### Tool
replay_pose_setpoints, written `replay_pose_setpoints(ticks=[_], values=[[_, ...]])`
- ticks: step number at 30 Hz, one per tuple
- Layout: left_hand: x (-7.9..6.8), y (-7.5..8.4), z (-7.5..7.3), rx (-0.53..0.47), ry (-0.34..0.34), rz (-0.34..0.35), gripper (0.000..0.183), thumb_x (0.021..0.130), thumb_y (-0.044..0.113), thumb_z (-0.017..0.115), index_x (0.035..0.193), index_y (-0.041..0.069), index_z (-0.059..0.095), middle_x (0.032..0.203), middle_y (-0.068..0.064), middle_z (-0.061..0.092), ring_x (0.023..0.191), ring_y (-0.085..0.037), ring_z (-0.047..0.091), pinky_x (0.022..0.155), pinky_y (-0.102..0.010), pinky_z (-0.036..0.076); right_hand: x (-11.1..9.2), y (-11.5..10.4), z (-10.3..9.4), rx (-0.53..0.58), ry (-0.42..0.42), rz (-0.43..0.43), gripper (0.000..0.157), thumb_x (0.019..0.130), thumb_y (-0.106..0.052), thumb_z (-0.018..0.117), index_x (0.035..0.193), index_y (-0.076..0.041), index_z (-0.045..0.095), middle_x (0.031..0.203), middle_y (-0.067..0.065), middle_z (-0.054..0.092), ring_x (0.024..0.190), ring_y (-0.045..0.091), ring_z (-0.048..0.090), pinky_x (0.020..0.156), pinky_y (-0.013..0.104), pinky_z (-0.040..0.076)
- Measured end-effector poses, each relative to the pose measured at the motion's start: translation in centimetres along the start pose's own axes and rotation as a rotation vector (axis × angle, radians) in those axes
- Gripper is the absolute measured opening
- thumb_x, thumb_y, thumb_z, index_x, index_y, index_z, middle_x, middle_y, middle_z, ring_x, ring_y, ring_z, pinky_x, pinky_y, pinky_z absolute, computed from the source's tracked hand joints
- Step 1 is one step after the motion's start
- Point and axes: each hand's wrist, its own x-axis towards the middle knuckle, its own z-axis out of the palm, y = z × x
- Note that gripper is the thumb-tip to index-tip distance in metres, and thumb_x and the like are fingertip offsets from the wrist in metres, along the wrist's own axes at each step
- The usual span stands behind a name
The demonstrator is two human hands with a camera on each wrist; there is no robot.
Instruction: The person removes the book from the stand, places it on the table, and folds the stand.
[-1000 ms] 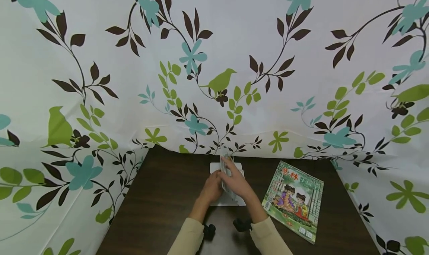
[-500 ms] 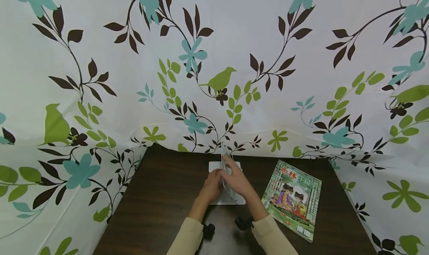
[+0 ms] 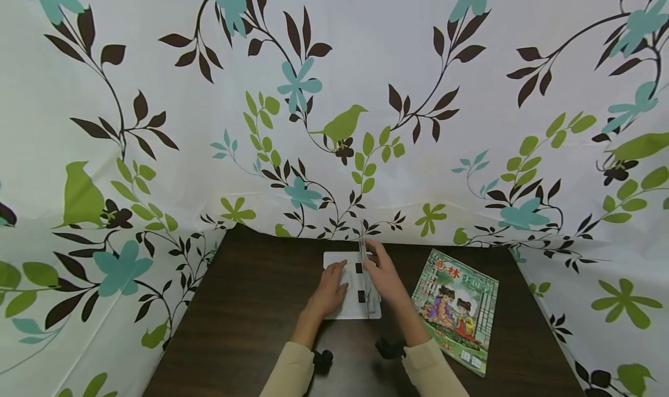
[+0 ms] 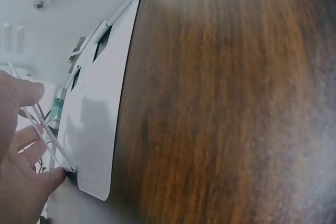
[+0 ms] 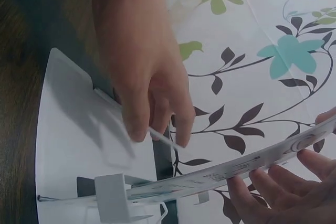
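Bench [image 3: 251, 310]: white stand [image 3: 352, 305] lying flat. Printed panel [image 5: 210, 179]: upright over the stand's right part; judged light, slick, slightly flexible. Best held broadly across both faces. Right grip [image 3: 384, 276] pinches it. Left grip [image 3: 328, 289] at wire arm [image 4: 60, 146]; pinch unconfirmed. Clip [image 5: 112, 199]: at panel's foot.

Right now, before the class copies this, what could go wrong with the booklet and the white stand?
The thin printed booklet stands on edge with the right hand on it, so it might topple if let go. The left hand is at the thin wire arm of the white stand, which could snag a finger. The right sleeve looks close to the magazine, and might nudge it.
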Motion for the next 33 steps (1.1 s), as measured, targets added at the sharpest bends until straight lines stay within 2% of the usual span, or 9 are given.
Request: replay_pose_setpoints(ticks=[3,4,6,9,12,16,20,25,33], values=[[0.1,-2.0,1.5,-0.012,0.022,0.006,0.071,0.104,0.009,0.065,0.167,0.024,0.036,0.149,-0.027,0.048,0.136,-0.049,0.048,0.11,-0.061,0.05,0.0,0.4,-0.4,0.021,0.004,-0.007,0.057,0.108,-0.006,0.049,0.164,-0.01,0.038,0.168,0.024,0.038,0.149,0.051,0.044,0.114,0.063,0.047],[0.1,-2.1,1.6,-0.006,0.021,0.012,0.072,0.104,0.01,0.064,0.168,0.027,0.035,0.149,-0.027,0.048,0.136,-0.05,0.048,0.11,-0.061,0.05,-0.1,0.5,-0.5,0.03,0.005,-0.007,0.057,0.109,-0.007,0.049,0.164,-0.011,0.039,0.168,0.023,0.039,0.149,0.051,0.045,0.114,0.062,0.047],[0.1,-1.3,1.1,-0.003,0.021,0.039,0.071,0.104,0.008,0.064,0.167,0.024,0.037,0.148,-0.03,0.048,0.134,-0.053,0.05,0.107,-0.063,0.05,-0.2,0.6,-0.6,0.041,0.007,-0.009,0.057,0.109,-0.007,0.049,0.164,-0.012,0.039,0.167,0.021,0.04,0.149,0.05,0.045,0.113,0.06,0.048],[0.0,0.8,-0.2,0.068,0.011,0.086,0.064,0.103,0.006,0.064,0.163,0.01,0.043,0.146,-0.035,0.051,0.131,-0.056,0.053,0.105,-0.064,0.05,-0.3,0.7,-0.8,0.057,0.01,-0.012,0.056,0.109,-0.007,0.049,0.164,-0.013,0.04,0.166,0.02,0.042,0.147,0.048,0.048,0.111,0.056,0.049],[0.1,2.5,-0.9,0.104,-0.026,0.061,0.059,0.102,0.003,0.064,0.159,0.001,0.046,0.151,-0.037,0.05,0.138,-0.059,0.051,0.111,-0.068,0.045,-0.2,1.0,-0.8,0.068,0.009,-0.022,0.056,0.108,-0.006,0.05,0.164,-0.011,0.04,0.165,0.022,0.043,0.145,0.048,0.049,0.11,0.054,0.05],[0.0,2.7,-0.6,0.147,-0.081,-0.026,0.058,0.105,0.006,0.062,0.16,0.003,0.046,0.161,-0.033,0.046,0.149,-0.056,0.044,0.118,-0.07,0.039,0.0,1.1,-0.6,0.068,-0.001,-0.032,0.057,0.109,-0.006,0.049,0.165,-0.009,0.039,0.165,0.023,0.043,0.145,0.047,0.049,0.112,0.058,0.048],[-0.3,2.8,-0.5,0.196,-0.083,-0.061,0.057,0.107,0.016,0.062,0.162,0.01,0.047,0.165,-0.028,0.045,0.153,-0.052,0.043,0.119,-0.072,0.037,-0.1,1.0,-0.7,0.084,-0.007,-0.035,0.057,0.109,-0.005,0.048,0.165,-0.008,0.038,0.165,0.025,0.042,0.145,0.049,0.049,0.113,0.058,0.047],[-0.3,1.6,0.3,0.302,-0.076,-0.053,0.059,0.11,0.032,0.061,0.165,0.023,0.044,0.169,-0.021,0.043,0.156,-0.044,0.041,0.123,-0.069,0.033,-0.2,0.8,-0.7,0.103,0.009,-0.032,0.058,0.108,-0.002,0.047,0.165,-0.008,0.038,0.164,0.026,0.043,0.144,0.051,0.049,0.113,0.058,0.047],[-0.2,1.3,1.3,0.452,-0.18,-0.113,0.063,0.112,0.04,0.055,0.17,0.028,0.035,0.177,-0.013,0.032,0.163,-0.036,0.033,0.131,-0.063,0.024,-0.5,0.8,-0.5,0.096,0.014,-0.028,0.06,0.108,-0.003,0.048,0.166,-0.011,0.038,0.164,0.024,0.044,0.141,0.05,0.051,0.108,0.047,0.05]])
